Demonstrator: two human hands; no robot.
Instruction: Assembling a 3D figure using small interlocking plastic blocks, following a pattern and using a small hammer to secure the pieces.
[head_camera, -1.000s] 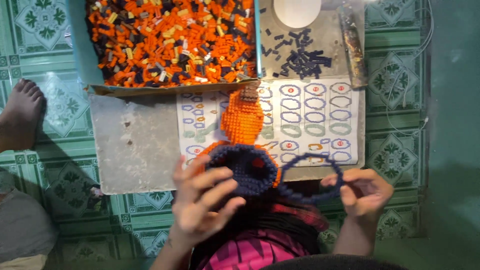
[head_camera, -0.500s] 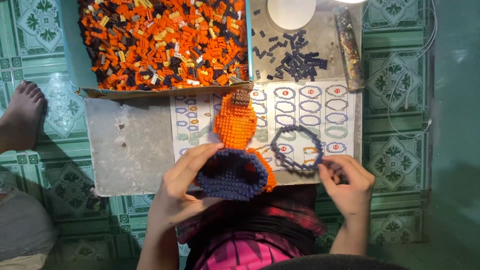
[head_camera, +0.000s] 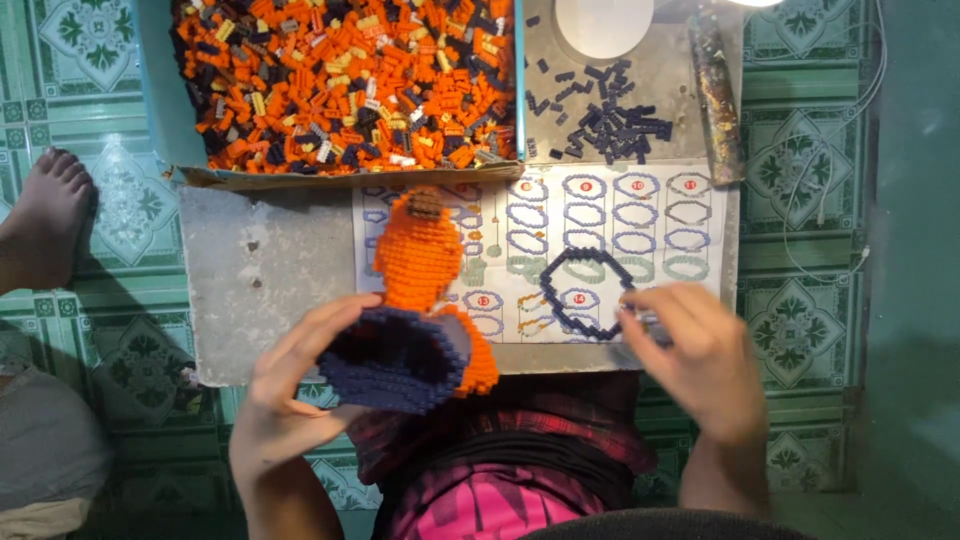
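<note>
The left hand (head_camera: 285, 395) cups the brick model (head_camera: 415, 310) at lower centre, its grip curled around the dark blue base, with the orange body pointing up the frame. The right hand (head_camera: 695, 355), lower right, pinches the dark blue ring (head_camera: 585, 295), which lies over the instruction sheet (head_camera: 600, 215) on the grey desk (head_camera: 265, 275). A tray of loose bricks (head_camera: 345, 80) fills the upper left. A bare foot (head_camera: 45, 215) rests at the left edge.

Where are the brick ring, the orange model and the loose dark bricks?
Brick ring (head_camera: 585, 295), head view, left side of hoop.
Orange model (head_camera: 420, 255), head view, upper body.
Loose dark bricks (head_camera: 610, 115), head view, middle of pile.
</note>
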